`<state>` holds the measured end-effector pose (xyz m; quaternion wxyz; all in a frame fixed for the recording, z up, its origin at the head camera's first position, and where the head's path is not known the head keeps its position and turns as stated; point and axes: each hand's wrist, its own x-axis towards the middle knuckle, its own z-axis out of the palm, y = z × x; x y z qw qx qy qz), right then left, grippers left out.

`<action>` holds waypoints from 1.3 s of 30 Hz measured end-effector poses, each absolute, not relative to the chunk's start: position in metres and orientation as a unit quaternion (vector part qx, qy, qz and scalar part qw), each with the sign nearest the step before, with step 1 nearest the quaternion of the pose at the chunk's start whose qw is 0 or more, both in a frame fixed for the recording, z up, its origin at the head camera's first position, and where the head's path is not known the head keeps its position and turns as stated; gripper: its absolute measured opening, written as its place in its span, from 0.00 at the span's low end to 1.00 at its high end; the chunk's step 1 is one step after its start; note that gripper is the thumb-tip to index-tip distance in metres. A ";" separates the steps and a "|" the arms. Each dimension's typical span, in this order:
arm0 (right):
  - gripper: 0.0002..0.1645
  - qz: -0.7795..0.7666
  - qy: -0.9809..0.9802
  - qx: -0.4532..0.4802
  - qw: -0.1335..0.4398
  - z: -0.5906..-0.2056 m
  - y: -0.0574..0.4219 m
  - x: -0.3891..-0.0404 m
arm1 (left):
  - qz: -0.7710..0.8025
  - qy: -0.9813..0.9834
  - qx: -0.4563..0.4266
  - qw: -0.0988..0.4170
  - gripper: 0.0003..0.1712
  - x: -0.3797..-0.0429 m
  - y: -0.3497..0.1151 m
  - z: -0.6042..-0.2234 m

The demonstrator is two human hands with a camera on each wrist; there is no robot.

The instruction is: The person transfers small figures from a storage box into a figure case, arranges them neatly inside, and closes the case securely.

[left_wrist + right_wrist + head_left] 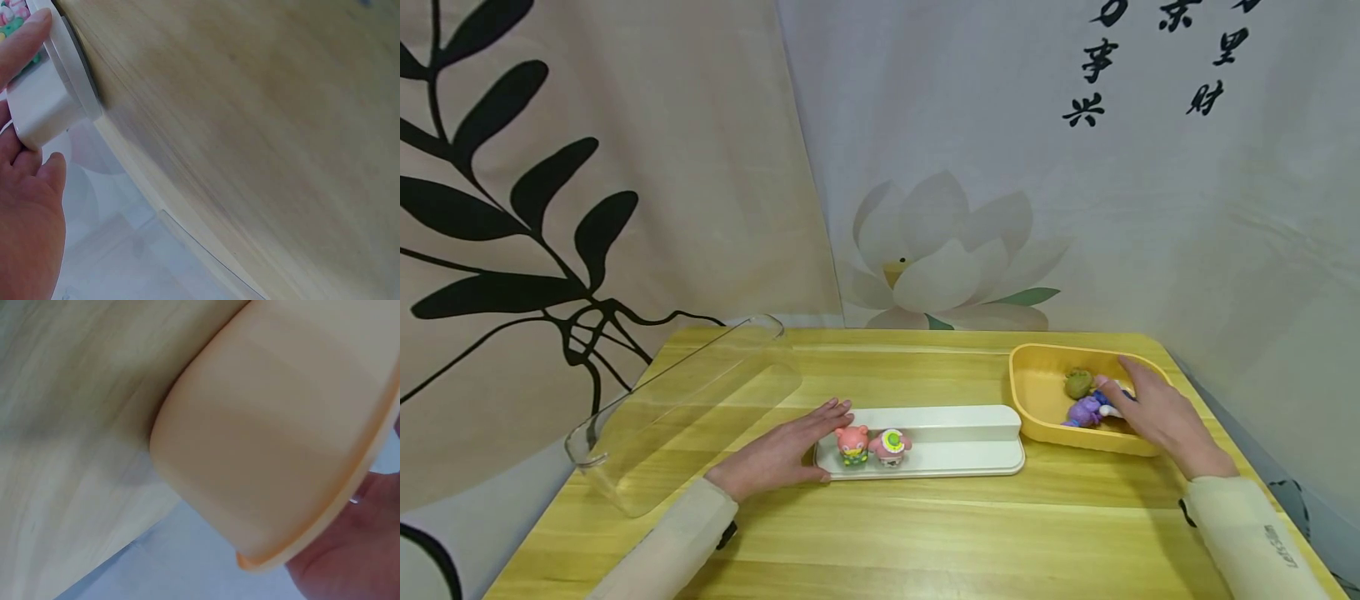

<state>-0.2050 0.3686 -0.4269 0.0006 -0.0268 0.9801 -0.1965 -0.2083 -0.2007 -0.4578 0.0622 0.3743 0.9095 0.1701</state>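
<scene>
My left hand [786, 450] holds the left end of a long white two-level display stand [940, 454], thumb along the front edge and fingers around the back corner. In the left wrist view, the thumb lies over the stand's rim and other fingers bend against its end [47, 103]. On the lower step, a pink figurine with a green base [852, 445] stands beside another with a white, yellow and green top [891, 447]. My right hand [1161, 417] reaches into a yellow bin [1037, 417], thumb and forefinger spread by a purple figurine [1084, 412]; other fingertips are hidden.
A clear plastic cover [692, 408] lies slanted at the table's left side, behind the left forearm. An olive-green figurine [1078, 382] also sits in the bin. Behind the wooden table [925, 533] hangs a printed cloth [940, 125].
</scene>
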 end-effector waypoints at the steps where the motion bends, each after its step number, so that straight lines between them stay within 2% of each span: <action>1: 0.54 -0.196 0.980 -0.024 0.006 -0.427 0.369 -0.206 | 0.169 0.910 0.374 0.062 0.53 -0.208 -0.201 -0.458; 8: 0.55 -0.201 0.979 -0.012 0.038 -0.431 0.371 -0.207 | 0.171 0.908 0.377 0.063 0.53 -0.209 -0.201 -0.458; 25: 0.51 -0.216 0.975 -0.023 0.055 -0.421 0.365 -0.204 | 0.169 0.911 0.371 0.068 0.53 -0.209 -0.201 -0.457; 33: 0.43 -0.217 0.974 -0.071 0.002 -0.426 0.375 -0.201 | 0.165 0.909 0.377 0.064 0.53 -0.209 -0.202 -0.457; 39: 0.46 -0.231 0.967 -0.106 0.000 -0.432 0.381 -0.201 | 0.166 0.910 0.374 0.065 0.53 -0.209 -0.202 -0.458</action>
